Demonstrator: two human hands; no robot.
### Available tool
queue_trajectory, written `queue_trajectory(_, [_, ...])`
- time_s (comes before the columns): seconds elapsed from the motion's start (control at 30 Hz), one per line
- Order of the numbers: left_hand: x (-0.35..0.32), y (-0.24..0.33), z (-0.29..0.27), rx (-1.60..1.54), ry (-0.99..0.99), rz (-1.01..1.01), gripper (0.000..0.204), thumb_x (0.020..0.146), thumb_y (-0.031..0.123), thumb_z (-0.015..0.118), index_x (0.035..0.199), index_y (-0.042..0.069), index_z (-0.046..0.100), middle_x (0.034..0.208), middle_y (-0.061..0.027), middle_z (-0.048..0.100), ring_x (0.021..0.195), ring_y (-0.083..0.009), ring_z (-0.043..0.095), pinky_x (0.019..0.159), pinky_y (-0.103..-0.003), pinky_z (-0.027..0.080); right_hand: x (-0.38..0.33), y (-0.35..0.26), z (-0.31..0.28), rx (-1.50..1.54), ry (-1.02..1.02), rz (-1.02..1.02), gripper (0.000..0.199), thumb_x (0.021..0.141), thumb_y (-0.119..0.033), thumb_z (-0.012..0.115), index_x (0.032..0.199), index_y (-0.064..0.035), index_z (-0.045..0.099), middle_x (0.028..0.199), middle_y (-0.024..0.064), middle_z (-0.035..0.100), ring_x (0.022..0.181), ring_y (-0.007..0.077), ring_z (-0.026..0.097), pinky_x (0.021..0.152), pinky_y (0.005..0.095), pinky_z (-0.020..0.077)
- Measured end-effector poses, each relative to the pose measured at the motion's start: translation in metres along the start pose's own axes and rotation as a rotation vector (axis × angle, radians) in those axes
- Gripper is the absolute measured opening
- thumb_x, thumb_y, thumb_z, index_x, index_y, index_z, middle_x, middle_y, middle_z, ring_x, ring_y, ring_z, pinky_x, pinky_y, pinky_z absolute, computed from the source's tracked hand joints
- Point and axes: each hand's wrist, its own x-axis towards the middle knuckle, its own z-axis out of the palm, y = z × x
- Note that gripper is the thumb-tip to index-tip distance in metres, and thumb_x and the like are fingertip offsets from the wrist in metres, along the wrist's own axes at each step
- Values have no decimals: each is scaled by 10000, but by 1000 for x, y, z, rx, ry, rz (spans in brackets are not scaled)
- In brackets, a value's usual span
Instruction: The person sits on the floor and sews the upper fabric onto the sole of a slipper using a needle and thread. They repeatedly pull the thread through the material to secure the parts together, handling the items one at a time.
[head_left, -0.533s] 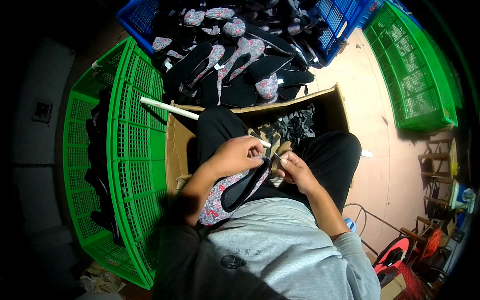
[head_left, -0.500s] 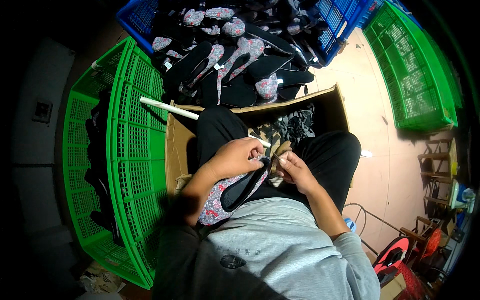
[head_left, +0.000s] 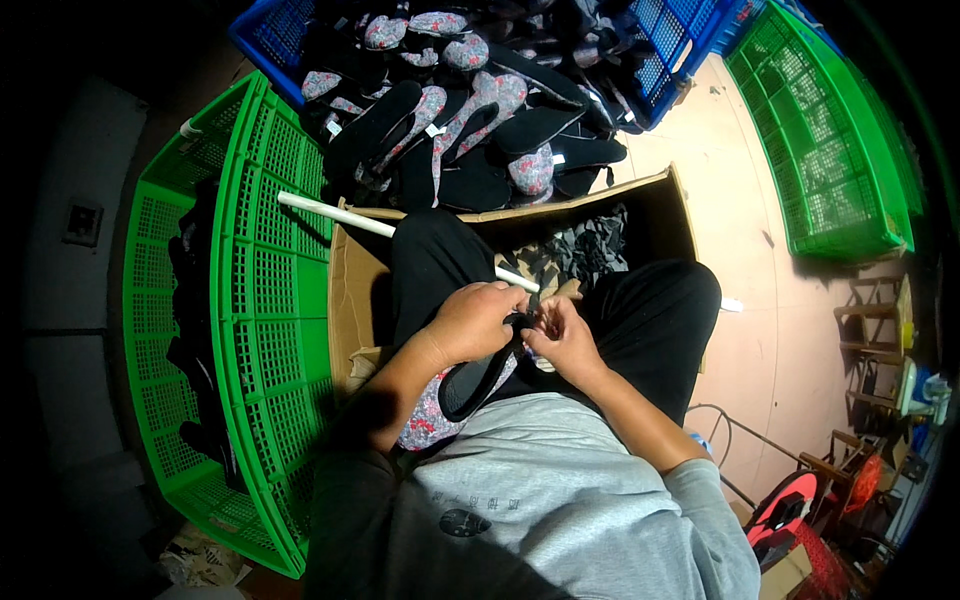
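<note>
Green crate (head_left: 270, 300), cardboard box (head_left: 650, 200), tan floor (head_left: 760, 300)

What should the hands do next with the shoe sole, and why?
Probably finish pinching the sole's tip, then drop it with the others. The left hand grips the black sole while the right hand works at its end; the blue crate ahead holds similar soles.

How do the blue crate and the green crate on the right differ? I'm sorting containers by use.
The blue crate is heaped with black and floral insoles; the green crate on the right shows only bare mesh. The blue crate lies ahead of the person's knees, the green one off to the right on the tan floor. Both are plastic lattice crates.
</note>
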Motion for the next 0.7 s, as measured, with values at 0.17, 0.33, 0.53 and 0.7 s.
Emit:
queue_trajectory(0.17, [4,-12,-4,1,-83,57,196,728,52,660,922,46,689,891,-132,627,848,-332,626,746,-414,505,-3,2,-2,-69,-8,-9,204,825,-70,668,976,-19,541,756,18,534,671,90,492,622,260,435])
queue_trajectory(0.33, [10,-26,-7,-127,-259,8,195,764,81,656,945,54,723,910,-136,639,864,-312,636,777,-391,505,-6,7,-8,-141,-84,33,182,849,-22,640,1028,-8,608,851,-36,557,742,54,494,696,201,418])
queue_trajectory(0.53, [11,-45,5,-282,-289,-33,214,786,69,695,992,18,719,903,-109,644,831,-231,640,761,-319,503,3,34,-10,342,-137,125,81,894,-20,643,964,-40,605,846,-46,590,737,42,503,669,208,429])
queue_trajectory(0.7, [15,-52,9,-492,-469,-157,204,804,32,683,1003,2,717,916,-84,690,851,-159,629,772,-287,494,3,15,-20,413,-251,441,127,891,-13,647,1007,-50,611,863,-52,583,773,43,523,717,201,434])
